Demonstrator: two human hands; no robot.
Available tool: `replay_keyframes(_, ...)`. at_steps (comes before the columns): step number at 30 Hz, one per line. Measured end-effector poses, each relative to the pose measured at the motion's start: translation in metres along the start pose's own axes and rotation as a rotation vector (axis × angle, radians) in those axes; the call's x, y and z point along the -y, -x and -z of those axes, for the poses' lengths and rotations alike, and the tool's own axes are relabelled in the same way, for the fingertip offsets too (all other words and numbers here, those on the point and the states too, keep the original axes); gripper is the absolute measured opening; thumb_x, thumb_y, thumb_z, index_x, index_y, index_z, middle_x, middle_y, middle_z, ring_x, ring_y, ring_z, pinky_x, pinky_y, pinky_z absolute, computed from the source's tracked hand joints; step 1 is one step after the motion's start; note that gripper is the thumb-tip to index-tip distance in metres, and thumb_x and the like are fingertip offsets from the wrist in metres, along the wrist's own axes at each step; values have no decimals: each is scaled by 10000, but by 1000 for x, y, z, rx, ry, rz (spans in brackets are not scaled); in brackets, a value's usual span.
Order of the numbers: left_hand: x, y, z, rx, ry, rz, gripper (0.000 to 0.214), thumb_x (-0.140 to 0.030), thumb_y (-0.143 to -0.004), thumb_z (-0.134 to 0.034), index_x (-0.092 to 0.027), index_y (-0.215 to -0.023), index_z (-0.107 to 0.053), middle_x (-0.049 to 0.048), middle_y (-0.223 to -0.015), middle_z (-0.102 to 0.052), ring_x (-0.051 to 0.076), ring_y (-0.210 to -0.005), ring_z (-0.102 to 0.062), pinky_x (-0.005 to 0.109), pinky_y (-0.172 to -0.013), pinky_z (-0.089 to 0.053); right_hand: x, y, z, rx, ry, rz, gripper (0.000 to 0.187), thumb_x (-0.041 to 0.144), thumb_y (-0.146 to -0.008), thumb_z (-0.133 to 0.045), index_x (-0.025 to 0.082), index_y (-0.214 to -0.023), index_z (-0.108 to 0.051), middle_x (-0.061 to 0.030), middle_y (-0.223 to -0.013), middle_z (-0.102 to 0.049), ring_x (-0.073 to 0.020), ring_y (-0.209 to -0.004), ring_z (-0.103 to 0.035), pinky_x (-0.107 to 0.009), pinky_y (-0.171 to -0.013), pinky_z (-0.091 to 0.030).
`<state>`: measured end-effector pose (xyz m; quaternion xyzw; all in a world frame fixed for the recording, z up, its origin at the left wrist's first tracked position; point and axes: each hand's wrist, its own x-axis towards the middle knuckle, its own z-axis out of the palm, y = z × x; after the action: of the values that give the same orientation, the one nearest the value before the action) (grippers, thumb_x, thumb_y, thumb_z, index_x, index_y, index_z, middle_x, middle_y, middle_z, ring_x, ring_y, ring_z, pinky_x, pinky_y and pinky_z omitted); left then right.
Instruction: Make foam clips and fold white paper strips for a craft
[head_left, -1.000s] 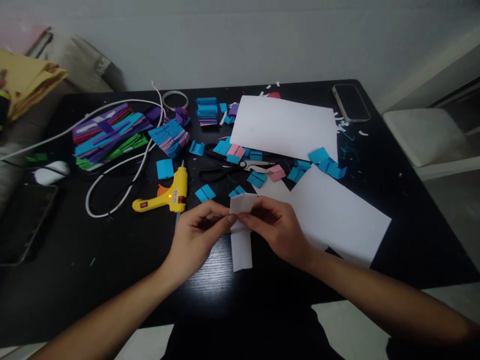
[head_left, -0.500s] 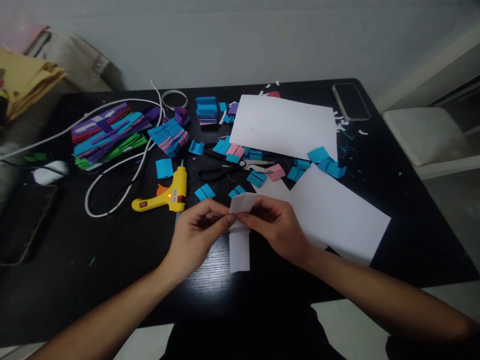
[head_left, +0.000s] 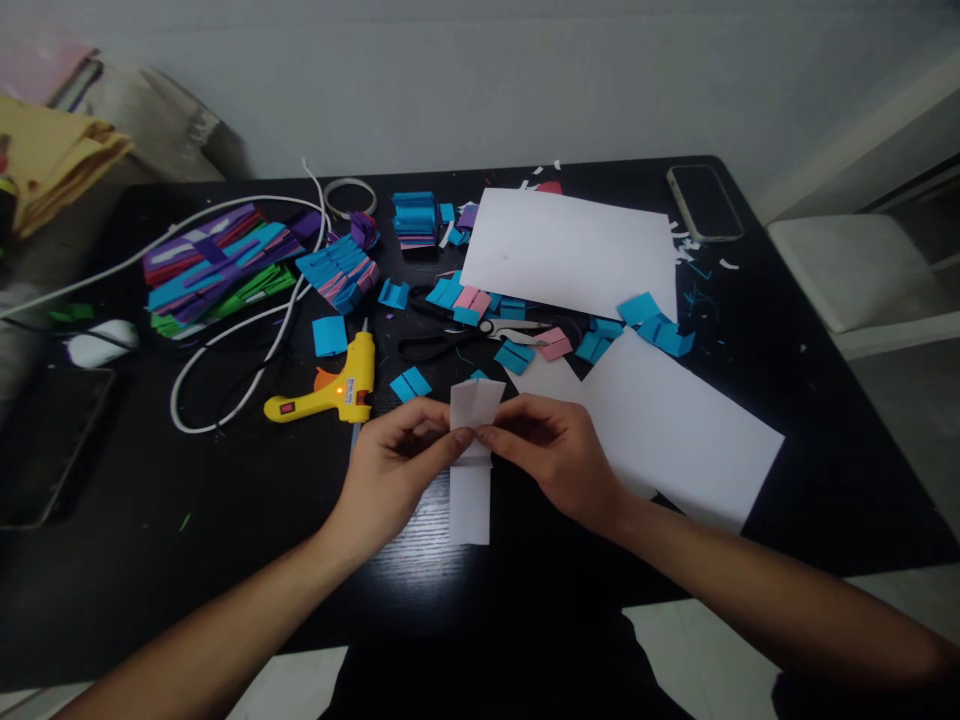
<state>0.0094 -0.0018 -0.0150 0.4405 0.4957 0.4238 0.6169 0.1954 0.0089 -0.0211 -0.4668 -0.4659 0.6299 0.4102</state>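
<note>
A white paper strip (head_left: 470, 505) with a crosswise fold hangs upright between my hands above the black table. My left hand (head_left: 397, 470) pinches its left side, thumb in front and fingers behind. On the other side, my right hand (head_left: 555, 450) grips it the same way, and the two thumb tips nearly meet at the middle. Just left of my left hand lies a yellow glue gun (head_left: 345, 385) with a small orange light on it. Blue folded paper pieces (head_left: 410, 384) lie beyond my fingers. The fingertips behind the strip are hidden.
Black-handled scissors (head_left: 480, 335) lie among blue and pink pieces. White sheets (head_left: 570, 250) rest behind and to the right. Bundled coloured strips (head_left: 217, 265), a looping white cable (head_left: 176, 400) and a dark phone (head_left: 52, 440) are on the left. Another phone (head_left: 703, 203) lies at back right.
The white paper strip has shifted slightly left between my fingers, and its top end now faces me more squarely. Both hands stay almost in place, still pinching it.
</note>
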Motion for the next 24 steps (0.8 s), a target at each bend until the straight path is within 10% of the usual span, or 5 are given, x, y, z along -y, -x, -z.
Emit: replay_keyframes(24, -11, -1, 2, -68, -94, -125, 62, -169, -838, -724, -197, -863, -773, 8, -758, -759, 126, -627, -684, 219, -581, -556, 5, 1, 2, 7, 13, 78, 71, 243, -855, -766, 259, -905, -815, -9, -884, -792, -175, -829, -728, -312, -758, -597)
